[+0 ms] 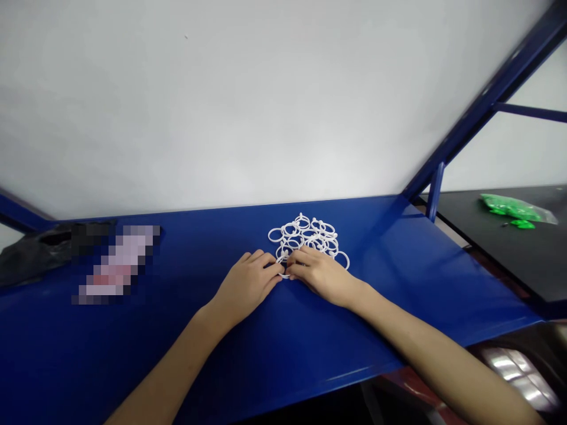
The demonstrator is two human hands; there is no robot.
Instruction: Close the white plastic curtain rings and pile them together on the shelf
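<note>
A loose pile of thin white rings [290,227], several of them with small round knobs, lies on the blue table in front of me. At the pile's near edge, my left hand [249,280] pinches the left side of one white ring [286,276]. My right hand [319,273] is closed on that ring's right side, fingers bent, close beside my left fingertips. The right hand partly covers the nearest rings. Another ring [343,261] sticks out past the right hand's knuckles.
The blue table [212,242] meets a white wall [266,106]. On the left lie a black bag [31,257] and a pixelated flat item [119,262]. A blue metal frame [465,121] rises at right. Beyond it, a green-filled clear bag [516,208] rests on a black table [496,248].
</note>
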